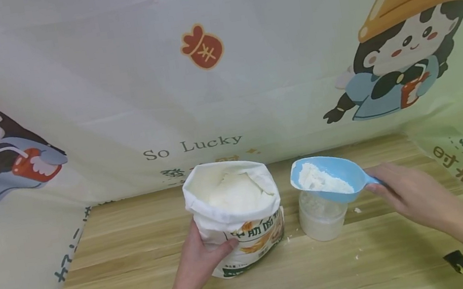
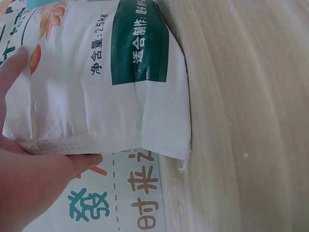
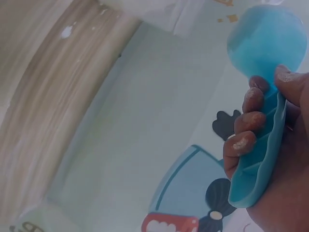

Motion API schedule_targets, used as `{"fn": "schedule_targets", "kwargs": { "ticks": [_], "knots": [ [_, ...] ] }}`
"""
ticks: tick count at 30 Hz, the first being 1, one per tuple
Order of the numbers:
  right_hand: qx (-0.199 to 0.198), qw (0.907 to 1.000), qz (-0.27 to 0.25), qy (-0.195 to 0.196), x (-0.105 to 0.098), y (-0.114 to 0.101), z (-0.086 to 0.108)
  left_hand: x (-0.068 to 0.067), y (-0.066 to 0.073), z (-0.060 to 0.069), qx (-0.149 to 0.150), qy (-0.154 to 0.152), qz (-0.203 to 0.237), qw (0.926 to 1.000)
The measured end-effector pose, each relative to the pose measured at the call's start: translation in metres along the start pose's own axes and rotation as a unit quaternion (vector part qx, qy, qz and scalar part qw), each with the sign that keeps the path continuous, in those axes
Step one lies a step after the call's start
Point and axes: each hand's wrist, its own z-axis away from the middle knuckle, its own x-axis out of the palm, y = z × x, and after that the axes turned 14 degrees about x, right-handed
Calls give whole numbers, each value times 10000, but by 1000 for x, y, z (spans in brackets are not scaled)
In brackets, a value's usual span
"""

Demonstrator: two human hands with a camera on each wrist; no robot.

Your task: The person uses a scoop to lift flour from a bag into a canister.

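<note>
A white paper bag of flour (image 1: 257,240) stands upright with its top rolled outward, and white flour (image 1: 234,191) shows inside. My left hand (image 1: 199,256) holds the bag's left side, thumb on the printed front; in the left wrist view the fingers reach round its edge. In my right hand (image 1: 416,196) is the handle of a light blue scoop (image 1: 350,171), with fingers curled round it in the right wrist view. White flour lies in the scoop, which is over a clear jar (image 1: 322,226). The scoop covers most of the jar's mouth; pale contents show through its wall.
Small white specks (image 1: 357,210) of flour lie on the wooden tabletop (image 1: 132,259) around the jar. A printed cloth (image 1: 114,82) rises behind and along both sides of the table. A small black and yellow item (image 1: 459,264) is beside the right sleeve.
</note>
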Motion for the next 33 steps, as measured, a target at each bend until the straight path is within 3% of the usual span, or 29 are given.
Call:
{"fn": "schedule_targets", "kwargs": {
  "ticks": [14,33],
  "knots": [
    [245,9966,690,-379,-17,24,12,1,-1,-1,-17,1,9,10000],
    [459,9813,1510,-1105,-31,23,7,0,-1,-1,163,-9,7,9999]
  ]
}}
